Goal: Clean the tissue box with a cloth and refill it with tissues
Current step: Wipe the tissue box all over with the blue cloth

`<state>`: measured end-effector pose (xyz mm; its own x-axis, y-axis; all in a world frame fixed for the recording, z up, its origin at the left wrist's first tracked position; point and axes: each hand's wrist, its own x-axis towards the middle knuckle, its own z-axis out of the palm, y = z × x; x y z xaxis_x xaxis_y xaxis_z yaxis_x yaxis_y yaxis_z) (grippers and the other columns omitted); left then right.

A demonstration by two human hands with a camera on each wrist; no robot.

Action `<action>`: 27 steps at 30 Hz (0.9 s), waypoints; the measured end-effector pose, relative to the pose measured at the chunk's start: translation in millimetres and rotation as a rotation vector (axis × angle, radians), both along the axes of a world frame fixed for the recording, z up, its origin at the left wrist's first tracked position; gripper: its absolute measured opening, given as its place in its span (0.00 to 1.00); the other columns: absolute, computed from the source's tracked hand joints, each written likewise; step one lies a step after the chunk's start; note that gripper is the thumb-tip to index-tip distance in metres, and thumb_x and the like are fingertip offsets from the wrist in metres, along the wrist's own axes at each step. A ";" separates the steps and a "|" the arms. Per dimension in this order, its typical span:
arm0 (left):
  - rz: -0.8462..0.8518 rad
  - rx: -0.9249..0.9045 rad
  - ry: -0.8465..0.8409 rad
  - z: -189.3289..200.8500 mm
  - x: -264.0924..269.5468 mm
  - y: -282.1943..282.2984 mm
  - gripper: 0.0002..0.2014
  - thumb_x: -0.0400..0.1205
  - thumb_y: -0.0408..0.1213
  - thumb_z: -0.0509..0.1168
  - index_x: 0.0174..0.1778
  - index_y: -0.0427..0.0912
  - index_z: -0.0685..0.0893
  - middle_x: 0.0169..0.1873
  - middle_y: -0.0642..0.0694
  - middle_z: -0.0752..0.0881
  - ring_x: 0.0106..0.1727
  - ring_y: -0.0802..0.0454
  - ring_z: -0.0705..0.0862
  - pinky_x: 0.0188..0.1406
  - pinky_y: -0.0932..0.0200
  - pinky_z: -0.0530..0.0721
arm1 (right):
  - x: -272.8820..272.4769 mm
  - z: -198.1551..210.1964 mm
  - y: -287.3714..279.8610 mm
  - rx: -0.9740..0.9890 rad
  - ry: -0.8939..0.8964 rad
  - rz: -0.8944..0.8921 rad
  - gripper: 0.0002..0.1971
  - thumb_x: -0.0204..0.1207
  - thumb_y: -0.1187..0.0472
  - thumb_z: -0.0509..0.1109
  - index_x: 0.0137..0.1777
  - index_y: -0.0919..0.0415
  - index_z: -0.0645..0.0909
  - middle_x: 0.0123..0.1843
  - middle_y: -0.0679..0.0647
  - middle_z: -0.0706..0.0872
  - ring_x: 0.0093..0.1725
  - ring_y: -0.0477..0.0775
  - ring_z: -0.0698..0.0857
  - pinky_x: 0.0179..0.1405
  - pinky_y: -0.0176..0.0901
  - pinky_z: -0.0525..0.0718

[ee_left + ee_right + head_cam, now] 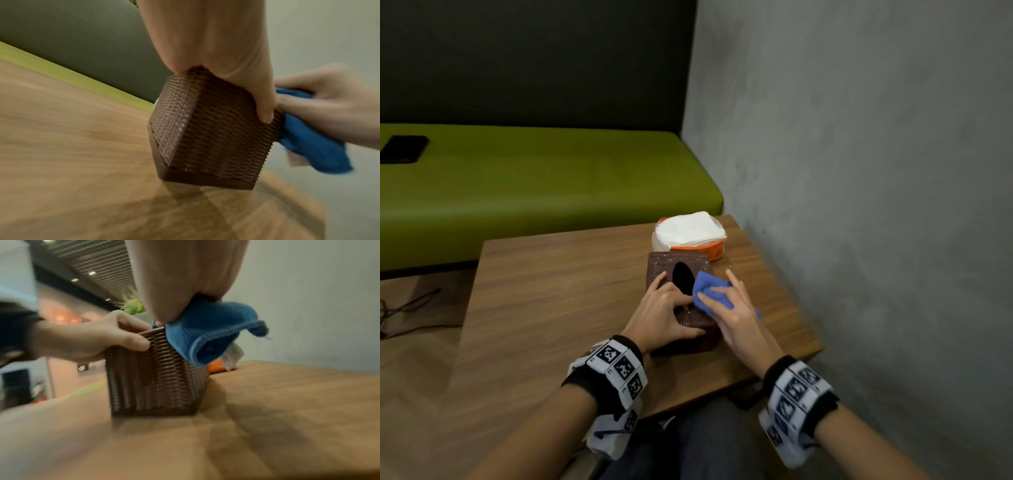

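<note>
Brown woven tissue box (697,322) sits on the wooden table (551,291), near the right-hand edge by the grey wall (859,171). Its top has one dark oval slot (682,276).

Left hand (664,318) grips the box from the near-left corner: fingers spread over the lid beside the slot, thumb wrapped down onto the near face. In the left wrist view the thumb (265,105) presses the ribbed side wall, box directly under the palm.

Right hand (736,308) holds one blue cloth (710,289), bunched under the fingers & pressed on the right part of the lid, just right of the slot. Fingers lie fairly straight over the cloth, thumb pinching it underneath. In the right wrist view the cloth (207,331) hangs over the box's top right edge, w/ a white label dangling from it.

Count: 1 box, 1 cloth, 1 pack of white tissues (690,234) in orange-and-clear wrap, lying just behind the box, touching or nearly so — can't tell which.

Green bench seat (534,185) runs behind the table; 1 black phone (404,149) lies on it at far left.
</note>
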<state>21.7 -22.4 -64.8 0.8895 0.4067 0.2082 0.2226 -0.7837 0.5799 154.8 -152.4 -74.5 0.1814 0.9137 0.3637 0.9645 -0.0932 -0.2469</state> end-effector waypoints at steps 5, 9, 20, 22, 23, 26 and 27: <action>0.023 -0.026 0.011 -1.5 -1.1 10.0 0.40 0.58 0.67 0.59 0.62 0.48 0.84 0.43 0.51 0.82 0.56 0.52 0.81 0.78 0.62 0.43 | -11.7 -1.4 -9.7 -0.001 -0.023 0.086 0.24 0.70 0.78 0.62 0.64 0.63 0.80 0.70 0.67 0.78 0.72 0.66 0.73 0.66 0.57 0.77; -0.048 -0.004 0.086 -1.5 1.7 16.1 0.39 0.63 0.62 0.71 0.67 0.43 0.80 0.46 0.51 0.77 0.59 0.54 0.79 0.80 0.62 0.42 | 7.2 10.0 -14.7 0.024 -0.027 0.068 0.23 0.66 0.79 0.65 0.60 0.65 0.83 0.62 0.68 0.84 0.61 0.65 0.81 0.54 0.57 0.86; -0.285 0.101 0.382 26.4 -16.4 51.8 0.33 0.67 0.49 0.67 0.71 0.48 0.75 0.76 0.48 0.72 0.82 0.52 0.56 0.79 0.56 0.62 | 6.5 16.9 -10.9 0.055 -0.068 0.054 0.26 0.61 0.81 0.73 0.60 0.63 0.83 0.60 0.63 0.85 0.58 0.57 0.76 0.54 0.49 0.84; -0.138 0.055 0.465 36.0 -11.8 37.9 0.41 0.64 0.61 0.61 0.73 0.43 0.71 0.77 0.45 0.70 0.83 0.49 0.53 0.80 0.47 0.56 | 15.0 22.7 3.8 0.138 0.008 -0.085 0.26 0.62 0.83 0.72 0.60 0.65 0.83 0.59 0.64 0.85 0.58 0.55 0.74 0.55 0.51 0.84; -0.032 0.012 0.459 36.7 -6.5 24.1 0.42 0.66 0.64 0.62 0.73 0.42 0.70 0.77 0.43 0.69 0.83 0.46 0.52 0.80 0.40 0.53 | 16.3 24.3 9.7 0.144 0.030 -0.118 0.25 0.62 0.83 0.71 0.60 0.66 0.83 0.59 0.65 0.85 0.59 0.55 0.74 0.56 0.53 0.84; 0.276 -0.024 0.374 28.5 13.6 -18.0 0.37 0.72 0.60 0.66 0.70 0.38 0.68 0.74 0.41 0.70 0.83 0.43 0.53 0.76 0.26 0.47 | 6.8 19.5 20.7 0.071 0.032 -0.129 0.25 0.64 0.83 0.69 0.62 0.67 0.82 0.61 0.67 0.84 0.61 0.65 0.80 0.58 0.57 0.84; 0.339 -0.026 0.330 22.7 18.6 -24.4 0.34 0.74 0.54 0.67 0.70 0.37 0.67 0.74 0.40 0.70 0.83 0.43 0.53 0.76 0.26 0.46 | -1.0 14.9 21.2 0.041 0.026 -0.118 0.25 0.64 0.82 0.69 0.62 0.67 0.82 0.62 0.66 0.83 0.62 0.66 0.80 0.58 0.58 0.84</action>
